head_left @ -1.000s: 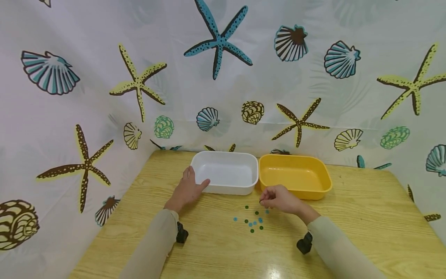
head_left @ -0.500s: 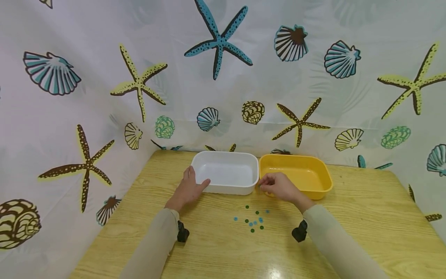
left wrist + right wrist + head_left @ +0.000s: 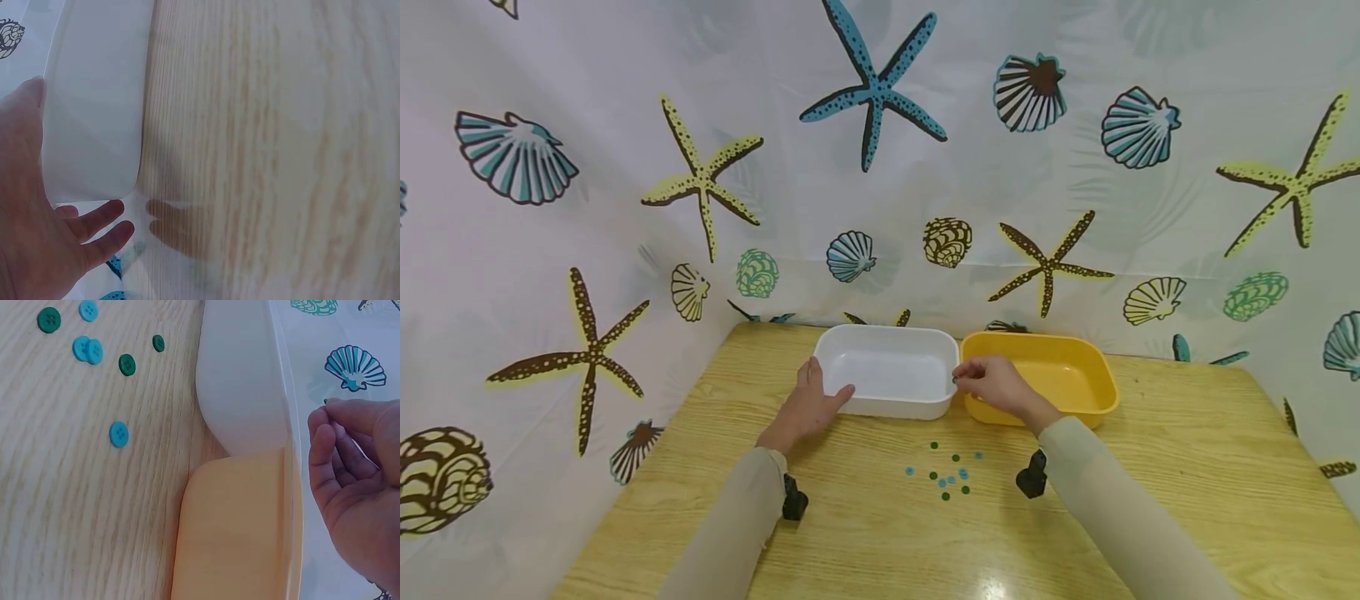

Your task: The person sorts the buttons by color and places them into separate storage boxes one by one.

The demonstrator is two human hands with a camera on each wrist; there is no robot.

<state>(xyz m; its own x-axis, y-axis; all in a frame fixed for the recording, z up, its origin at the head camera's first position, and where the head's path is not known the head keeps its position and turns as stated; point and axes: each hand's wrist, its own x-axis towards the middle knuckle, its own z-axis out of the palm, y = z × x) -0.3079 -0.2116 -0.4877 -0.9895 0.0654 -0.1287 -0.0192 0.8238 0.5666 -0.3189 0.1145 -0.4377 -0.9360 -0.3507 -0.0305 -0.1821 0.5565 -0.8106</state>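
Observation:
The white plastic bin stands at the back of the table. My left hand rests against its left front corner, thumb by the front rim and fingers spread along the end. In the left wrist view, these fingers look fairly straight. My right hand is at the white bin's right rim, where the yellow bin adjoins it. Between thumb and forefinger it pinches a small dark green button, mostly hidden by the fingertips. Several blue buttons and green buttons lie on the table in front.
The two bins stand side by side on the wooden table. A curtain with printed shells and starfish rises behind and at the sides.
My right hand has risen from above the scattered buttons toward the white bin's right rim, carrying the pinched button. The left hand keeps its place at the bin's corner.

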